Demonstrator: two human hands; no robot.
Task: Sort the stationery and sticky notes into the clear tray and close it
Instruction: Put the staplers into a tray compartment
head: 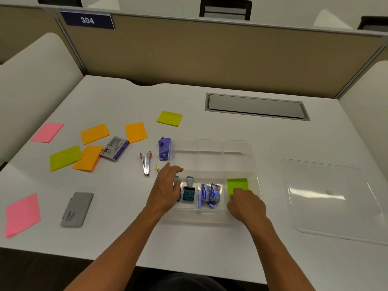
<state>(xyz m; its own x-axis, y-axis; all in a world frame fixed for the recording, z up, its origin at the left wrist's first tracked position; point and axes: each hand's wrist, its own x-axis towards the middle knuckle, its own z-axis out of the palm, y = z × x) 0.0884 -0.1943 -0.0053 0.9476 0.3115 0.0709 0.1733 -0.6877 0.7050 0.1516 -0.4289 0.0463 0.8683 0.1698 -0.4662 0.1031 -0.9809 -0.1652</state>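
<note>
Clear tray [212, 156], lid off, on the white tabletop [210, 248]; near compartments hold a teal stamp [188, 191], blue staple boxes [211, 193] and a green sticky-note pad [237, 184]. Right hand [245, 204] rests on that pad, fingers curled, grip unclear; left hand [168, 190], fingers relaxed, at the tray's left edge. Clear lid [336, 198] lies right; loose sticky notes [94, 133] lie left.

Glossy clear plastic tray [212, 143]; matt white table [210, 248].

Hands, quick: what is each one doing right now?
Left hand: open, fingers over the tray's left compartment.
Right hand: on the green sticky notes; grip unclear.
</note>
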